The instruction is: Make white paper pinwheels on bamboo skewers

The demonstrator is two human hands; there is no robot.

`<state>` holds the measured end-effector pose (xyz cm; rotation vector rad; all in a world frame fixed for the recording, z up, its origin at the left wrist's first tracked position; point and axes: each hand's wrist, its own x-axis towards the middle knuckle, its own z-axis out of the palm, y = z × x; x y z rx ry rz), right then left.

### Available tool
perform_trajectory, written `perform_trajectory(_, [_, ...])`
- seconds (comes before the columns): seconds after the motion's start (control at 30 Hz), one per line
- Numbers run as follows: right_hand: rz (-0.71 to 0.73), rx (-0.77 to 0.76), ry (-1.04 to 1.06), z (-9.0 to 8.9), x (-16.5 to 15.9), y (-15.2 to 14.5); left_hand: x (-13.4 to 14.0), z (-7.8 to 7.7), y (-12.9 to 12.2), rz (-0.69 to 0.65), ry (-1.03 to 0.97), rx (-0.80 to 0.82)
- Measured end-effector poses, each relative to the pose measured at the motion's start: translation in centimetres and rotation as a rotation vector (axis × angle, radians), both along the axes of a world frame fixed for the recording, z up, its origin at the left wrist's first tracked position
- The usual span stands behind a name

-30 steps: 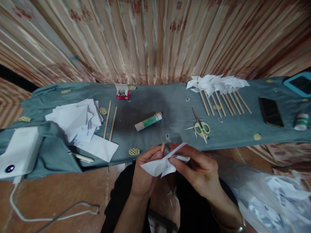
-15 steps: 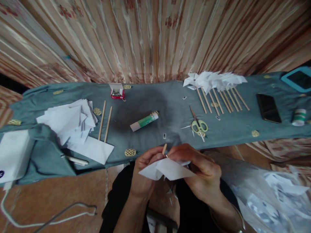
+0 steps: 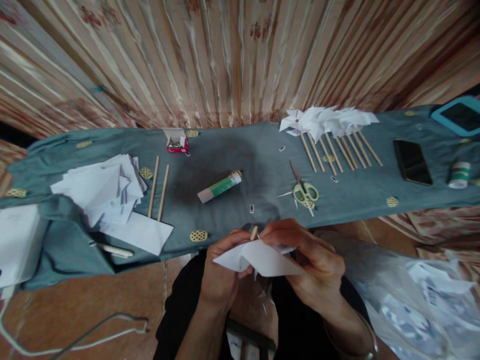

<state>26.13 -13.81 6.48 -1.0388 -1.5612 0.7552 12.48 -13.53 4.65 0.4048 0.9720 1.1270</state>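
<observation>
Close to my lap, my left hand (image 3: 219, 275) is closed round a white paper pinwheel (image 3: 270, 262) and a wooden stick. The rounded tip of that wooden stick (image 3: 254, 233) pokes out above the paper, between the two hands. My right hand (image 3: 311, 255) is closed, with thumb and forefinger pinching at the pinwheel beside the stick's tip. A tiny shiny metal bit (image 3: 258, 237) shows at those fingertips, too small to make out fully. Fingers and paper hide most of the stick and where it meets the pinwheel.
On the cloth-covered table lie a glue stick (image 3: 220, 187), scissors (image 3: 304, 191), a red box of small metal pieces (image 3: 177, 145), two wooden sticks (image 3: 163, 192), and stacked white paper (image 3: 99, 182). Several pinwheels (image 3: 326, 122) lie at the back right, near a phone (image 3: 412, 161).
The pinwheel's paper has risen slightly, covering more of the stick below its tip. Both hands keep their grip. The whole view has shifted a little.
</observation>
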Motion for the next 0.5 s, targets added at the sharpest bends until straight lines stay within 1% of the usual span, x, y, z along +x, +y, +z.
perform_trajectory(0.2, [-0.004,-0.005,-0.001,0.08,-0.04,0.06,0.11,-0.05,-0.02,-0.002,-0.023,-0.049])
perform_trajectory(0.5, [-0.003,-0.065,0.018,0.13,-0.12,0.49,0.25,-0.44,0.18,0.032,0.041,0.025])
